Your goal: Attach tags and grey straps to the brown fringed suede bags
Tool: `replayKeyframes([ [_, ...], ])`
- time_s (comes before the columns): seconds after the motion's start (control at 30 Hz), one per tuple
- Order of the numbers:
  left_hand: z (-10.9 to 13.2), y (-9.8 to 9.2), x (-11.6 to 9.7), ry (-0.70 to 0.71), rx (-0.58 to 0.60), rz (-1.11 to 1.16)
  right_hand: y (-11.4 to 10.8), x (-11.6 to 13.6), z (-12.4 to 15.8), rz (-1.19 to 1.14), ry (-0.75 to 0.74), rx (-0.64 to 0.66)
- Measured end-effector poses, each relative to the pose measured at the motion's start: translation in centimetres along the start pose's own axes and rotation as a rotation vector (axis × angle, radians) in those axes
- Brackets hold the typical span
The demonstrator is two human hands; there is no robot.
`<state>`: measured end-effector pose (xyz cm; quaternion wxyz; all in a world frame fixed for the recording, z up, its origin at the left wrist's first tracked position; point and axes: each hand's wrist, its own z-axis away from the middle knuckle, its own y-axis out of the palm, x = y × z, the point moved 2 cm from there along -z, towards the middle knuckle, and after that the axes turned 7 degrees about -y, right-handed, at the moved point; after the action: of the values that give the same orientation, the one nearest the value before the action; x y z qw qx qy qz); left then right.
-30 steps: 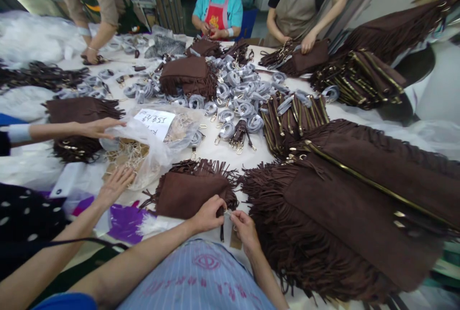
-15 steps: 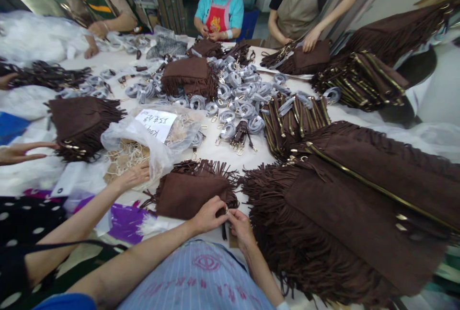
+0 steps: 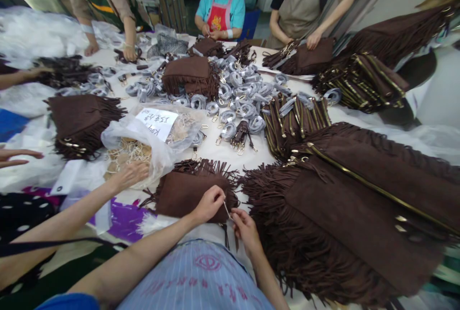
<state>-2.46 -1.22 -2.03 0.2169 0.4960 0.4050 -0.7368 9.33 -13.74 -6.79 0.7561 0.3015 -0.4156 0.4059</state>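
Note:
A small brown suede fringed bag (image 3: pixel 187 192) lies on the table right in front of me. My left hand (image 3: pixel 208 203) is pinched shut on a thin pale string (image 3: pixel 227 211) at the bag's near right corner. My right hand (image 3: pixel 244 227) is closed on the lower end of the same string, with a dark tag or strap (image 3: pixel 226 238) hanging below it. The two hands are a few centimetres apart, the string taut between them.
A large stack of brown fringed bags (image 3: pixel 359 219) fills the right. A clear plastic bag of string tags (image 3: pixel 151 137) lies left, with another person's hand (image 3: pixel 129 174) on it. Grey wrapped straps (image 3: pixel 237 99) cover the middle. Other people work around the table.
My left hand has lifted up and back from my right hand, drawing the string out between them. The neighbour's hand moved onto the plastic bag, and the far-left person's arm pulled back.

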Motion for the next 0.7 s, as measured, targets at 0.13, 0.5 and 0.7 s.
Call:
replayKeyframes([
  [0.13,-0.7,-0.8,-1.4,-0.024,0.039,0.098,-0.1,1.6,0.1,0.106,-0.116,0.002],
  [0.5,-1.1,0.9,-1.3,-0.266,0.190,0.315,1.1,3.5,-1.0,0.252,-0.263,0.025],
  [0.7,0.1,1.2,0.2,-0.228,0.222,0.242,0.7,2.8,-0.9,0.266,-0.229,0.009],
])
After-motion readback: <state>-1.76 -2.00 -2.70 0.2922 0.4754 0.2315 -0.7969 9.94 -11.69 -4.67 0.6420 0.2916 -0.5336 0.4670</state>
